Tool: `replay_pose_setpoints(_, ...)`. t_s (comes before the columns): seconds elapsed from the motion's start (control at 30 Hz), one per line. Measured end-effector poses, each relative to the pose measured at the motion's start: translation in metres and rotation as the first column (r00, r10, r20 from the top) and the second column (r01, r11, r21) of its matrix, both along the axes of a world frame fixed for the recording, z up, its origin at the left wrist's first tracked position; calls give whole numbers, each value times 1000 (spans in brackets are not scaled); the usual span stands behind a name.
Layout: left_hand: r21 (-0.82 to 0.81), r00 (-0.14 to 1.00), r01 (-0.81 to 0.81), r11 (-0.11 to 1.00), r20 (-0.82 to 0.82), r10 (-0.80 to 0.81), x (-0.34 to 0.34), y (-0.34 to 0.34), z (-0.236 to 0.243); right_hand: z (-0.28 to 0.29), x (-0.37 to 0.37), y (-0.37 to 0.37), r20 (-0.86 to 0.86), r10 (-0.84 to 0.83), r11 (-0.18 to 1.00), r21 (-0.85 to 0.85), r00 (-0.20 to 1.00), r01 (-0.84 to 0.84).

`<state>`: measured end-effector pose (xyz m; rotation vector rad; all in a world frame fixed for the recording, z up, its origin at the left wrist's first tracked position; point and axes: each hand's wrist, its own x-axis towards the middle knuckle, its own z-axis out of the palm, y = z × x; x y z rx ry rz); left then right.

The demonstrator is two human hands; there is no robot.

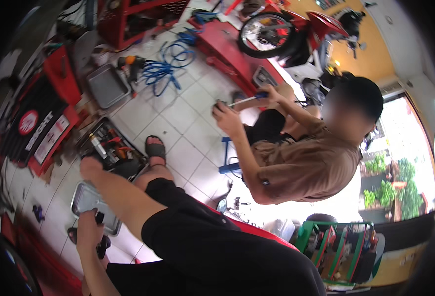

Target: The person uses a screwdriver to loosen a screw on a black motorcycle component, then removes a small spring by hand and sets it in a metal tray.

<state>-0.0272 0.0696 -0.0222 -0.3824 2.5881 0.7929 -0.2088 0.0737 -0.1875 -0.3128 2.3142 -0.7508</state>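
Left hand point(87, 231): holds one dark part point(99, 217) | Right hand point(90, 167): cannot tell | Trays point(85, 198) point(109, 88): two

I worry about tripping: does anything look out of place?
Yes: the blue hose or cable lies in loose, tangled loops on the tiled floor, near the upper grey tray. That looks untidy, perhaps a trip risk.

Is a white tiled floor point(185, 148), bearing a blue hose point(156, 73) far off, a grey tray point(107, 86) left of it, and, nearer, a black toolbox point(122, 134) and silver tray point(83, 196).
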Motion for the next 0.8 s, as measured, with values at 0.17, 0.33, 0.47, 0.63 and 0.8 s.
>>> replay_pose_setpoints(0.17,22,997,-15,1000,70,13,-8,5,7,38,17,23,-16,323,947,10,946,-322)
replay_pose_setpoints(0.33,9,997,-3,1000,79,2,-6,2,4,38,26,41,-73,333,943,39,940,-331)
replay_pose_setpoints(0.47,-29,997,-40,999,59,42,-1,-4,2,45,24,41,-83,299,954,47,951,-296)
replay_pose_setpoints(0.63,-6,993,-52,999,108,52,-5,-5,6,39,19,44,-68,287,958,42,956,-285)
replay_pose_setpoints(0.8,-13,992,-58,998,111,59,-2,-11,-4,23,19,35,-49,251,966,-53,967,-254)
